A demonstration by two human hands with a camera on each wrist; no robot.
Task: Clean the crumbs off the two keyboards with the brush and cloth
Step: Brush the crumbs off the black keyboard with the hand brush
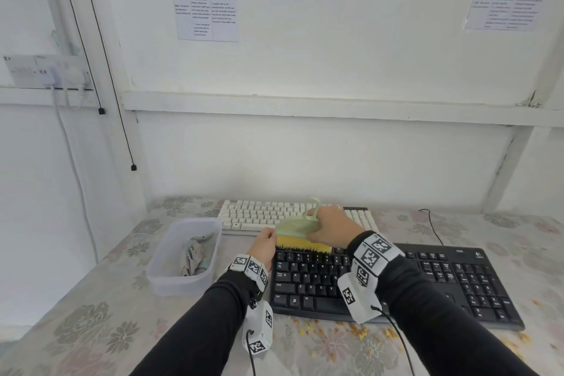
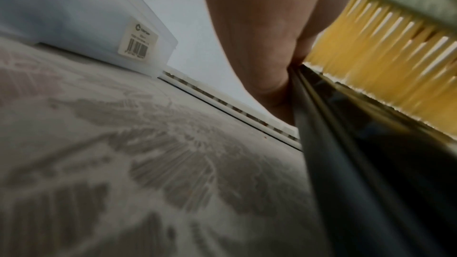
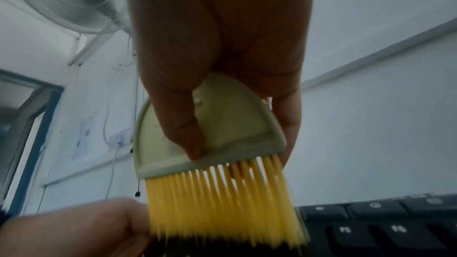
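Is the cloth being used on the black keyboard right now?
No, the cloth lies crumpled in the plastic tub, while the brush works there.

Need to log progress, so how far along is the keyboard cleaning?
Done: some crumbs already lie on the tablecloth in front of the black keyboard. In hand: the right hand sweeps the brush along its top row while the left hand steadies it. Left: the white keyboard, and the cloth sits unused in the tub.
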